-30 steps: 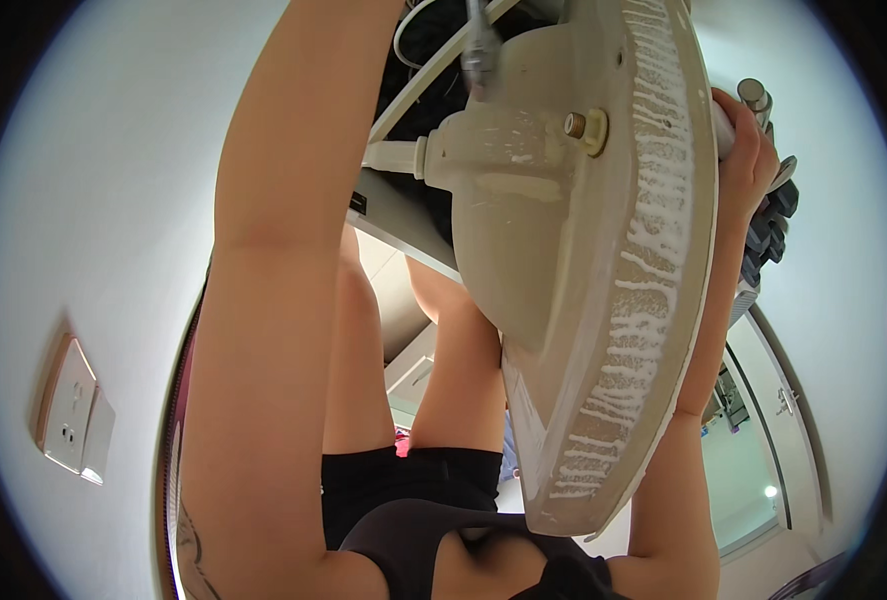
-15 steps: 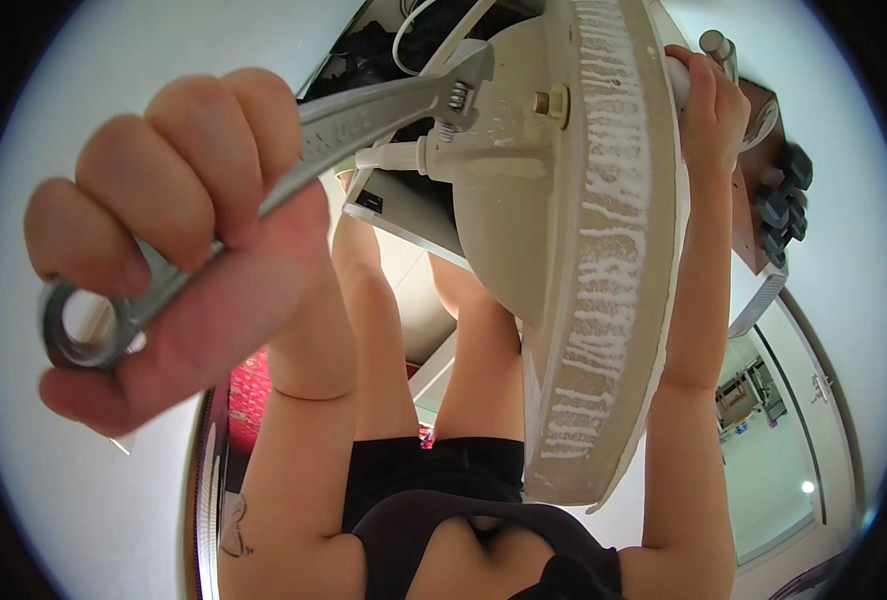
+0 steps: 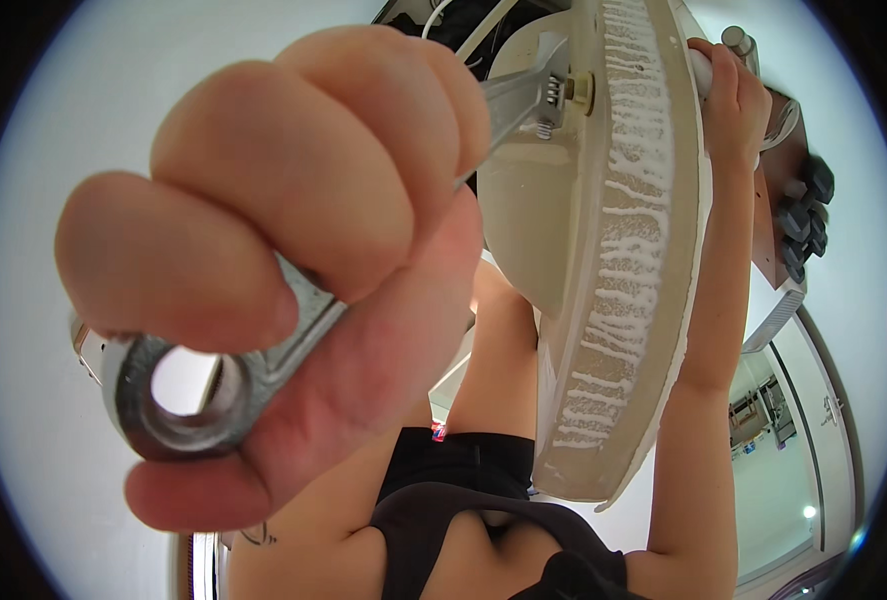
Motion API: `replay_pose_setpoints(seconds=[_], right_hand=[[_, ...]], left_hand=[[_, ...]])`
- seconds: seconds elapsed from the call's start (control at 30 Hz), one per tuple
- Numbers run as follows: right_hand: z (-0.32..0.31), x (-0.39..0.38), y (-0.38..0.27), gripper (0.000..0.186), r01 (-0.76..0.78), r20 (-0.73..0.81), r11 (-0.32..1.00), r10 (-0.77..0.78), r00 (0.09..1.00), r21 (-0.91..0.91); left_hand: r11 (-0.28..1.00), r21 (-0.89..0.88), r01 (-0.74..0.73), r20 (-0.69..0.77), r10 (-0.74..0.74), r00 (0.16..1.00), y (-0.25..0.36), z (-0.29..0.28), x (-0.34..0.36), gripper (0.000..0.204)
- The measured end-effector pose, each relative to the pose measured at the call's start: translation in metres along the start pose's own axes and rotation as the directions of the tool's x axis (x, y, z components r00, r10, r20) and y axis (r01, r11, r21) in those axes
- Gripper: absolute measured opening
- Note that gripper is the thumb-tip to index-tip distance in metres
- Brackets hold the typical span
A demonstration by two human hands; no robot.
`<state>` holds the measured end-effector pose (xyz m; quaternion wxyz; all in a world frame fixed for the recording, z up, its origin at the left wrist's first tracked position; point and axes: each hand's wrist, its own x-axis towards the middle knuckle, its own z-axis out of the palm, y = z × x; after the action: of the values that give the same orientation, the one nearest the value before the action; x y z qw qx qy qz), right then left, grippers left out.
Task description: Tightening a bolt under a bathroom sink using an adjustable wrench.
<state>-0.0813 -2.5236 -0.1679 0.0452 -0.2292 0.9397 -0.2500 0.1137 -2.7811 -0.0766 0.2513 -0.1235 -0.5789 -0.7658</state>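
My left hand (image 3: 293, 270), large in the foreground, is closed around the handle of a silver adjustable wrench (image 3: 515, 105). The wrench's jaw is at a brass fitting (image 3: 583, 94) on the underside of an off-white basin (image 3: 528, 220); whether it grips the fitting I cannot tell. The basin is turned on its side along my body, with streaky white residue down its long edge. My right hand (image 3: 738, 100) is wrapped round a white rounded part at the basin's far edge, beside a chrome cylindrical piece (image 3: 735, 40).
A brown board (image 3: 775, 130) with dark dumbbells (image 3: 803, 220) is at the right. Below it are a doorway (image 3: 768, 450) and a white door frame (image 3: 828, 420). Pale wall (image 3: 53, 150) runs along the left. A white hose (image 3: 433, 15) loops at the top. My bare thighs are below the basin.
My left hand with the wrench has come into full view and moved right, bringing the jaw to the brass fitting. The basin shifted slightly; my right hand stays on it.
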Motion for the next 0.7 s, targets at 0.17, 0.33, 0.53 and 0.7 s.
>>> replay_pose_setpoints(seconds=[0.17,0.33,0.53,0.7], right_hand=[[0.003,0.001,-0.004,0.042,-0.009,-0.003,1.000,0.009,1.000,0.013],[0.000,0.000,-0.004,0.041,-0.028,0.025,1.000,0.029,0.999,-0.011],[0.002,0.002,-0.009,0.040,-0.018,0.009,1.000,0.018,1.000,0.003],[0.000,-0.001,-0.007,0.039,-0.013,0.005,1.000,0.013,1.000,0.015]], left_hand=[[0.993,-0.054,-0.108,-0.024,0.107,0.994,-0.012,0.009,0.000,0.043],[0.986,-0.085,-0.142,0.142,0.154,0.978,-0.009,0.003,0.002,0.043],[0.991,-0.030,-0.132,-0.061,0.130,0.990,-0.009,0.048,-0.006,0.042],[0.994,-0.001,-0.105,-0.020,0.105,0.994,-0.011,0.057,-0.008,0.040]])
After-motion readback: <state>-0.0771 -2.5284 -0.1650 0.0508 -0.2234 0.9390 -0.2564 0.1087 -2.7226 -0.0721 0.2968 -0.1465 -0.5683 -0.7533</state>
